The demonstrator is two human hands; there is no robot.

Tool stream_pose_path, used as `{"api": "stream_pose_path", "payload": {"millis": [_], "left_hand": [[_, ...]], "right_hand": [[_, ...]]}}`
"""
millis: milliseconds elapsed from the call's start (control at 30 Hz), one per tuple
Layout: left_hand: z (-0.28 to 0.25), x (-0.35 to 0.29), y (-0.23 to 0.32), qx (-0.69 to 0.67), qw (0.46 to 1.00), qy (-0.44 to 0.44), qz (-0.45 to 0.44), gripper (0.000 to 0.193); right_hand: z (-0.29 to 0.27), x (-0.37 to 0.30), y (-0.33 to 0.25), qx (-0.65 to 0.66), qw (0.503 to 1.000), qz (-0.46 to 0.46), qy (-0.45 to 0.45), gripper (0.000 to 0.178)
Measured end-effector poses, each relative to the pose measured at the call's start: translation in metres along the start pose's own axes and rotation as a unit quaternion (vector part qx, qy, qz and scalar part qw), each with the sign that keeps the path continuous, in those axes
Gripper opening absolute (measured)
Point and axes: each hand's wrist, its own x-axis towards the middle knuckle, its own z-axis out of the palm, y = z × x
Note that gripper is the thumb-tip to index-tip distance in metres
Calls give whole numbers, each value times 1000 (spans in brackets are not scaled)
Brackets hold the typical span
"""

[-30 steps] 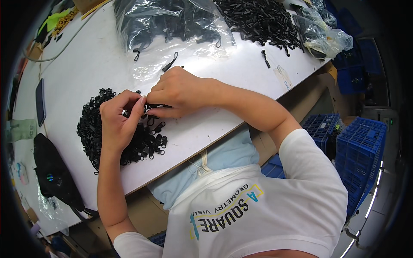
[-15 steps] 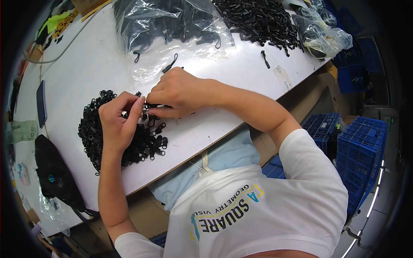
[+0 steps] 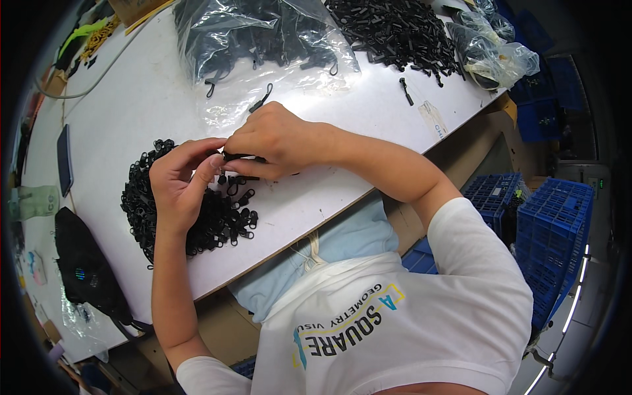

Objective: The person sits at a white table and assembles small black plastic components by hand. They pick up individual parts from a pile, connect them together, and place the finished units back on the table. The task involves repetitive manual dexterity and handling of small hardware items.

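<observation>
Both hands meet over the white table, just above a heap of small black plastic parts. My left hand pinches one end of a small black part between thumb and forefinger. My right hand grips the other end of the same part with its fingers curled. Most of the part is hidden by the fingers. The heap lies under and left of my left hand.
A clear plastic bag of black parts lies at the far side, a second loose pile of black parts to its right. A dark phone and a black pouch sit at the left. Blue crates stand beyond the table's right edge.
The hands stay together over the heap; the fingers have shifted slightly on the small part, little else differs.
</observation>
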Motion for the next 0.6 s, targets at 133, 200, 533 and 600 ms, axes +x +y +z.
{"api": "stream_pose_path", "payload": {"millis": [133,200,533,600], "left_hand": [[2,0,0,-4,1000,9,9,17],[4,0,-1,-2,999,18,29,17],[8,1,-1,-26,997,22,64,18],[9,1,1,41,996,33,75,18]], "right_hand": [[0,1,-1,16,1000,0,21,19],[0,1,-1,21,1000,2,21,20],[-1,2,-3,42,998,1,42,21],[-1,2,-3,40,998,-2,46,20]]}}
